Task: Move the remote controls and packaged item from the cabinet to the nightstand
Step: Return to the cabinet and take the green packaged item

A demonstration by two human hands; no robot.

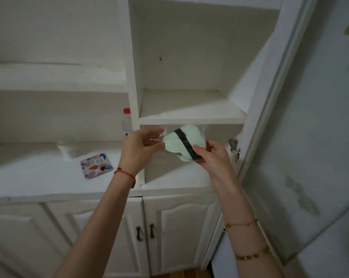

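A pale green packaged item [176, 144] in clear plastic, crossed by a dark band, hangs in the air in front of the lower open compartment of the white cabinet [191, 119]. My left hand [138, 146] pinches the plastic wrap at its left end. My right hand [211, 155] grips its lower right end, fingers over the dark band. No remote control is visible, and the nightstand is out of view.
A flat colourful packet [96, 165] lies on the white counter at left. A clear bottle with a red cap [127, 119] stands by the cabinet's side wall. Below are closed doors with dark handles [145, 233]. A wall rises at right.
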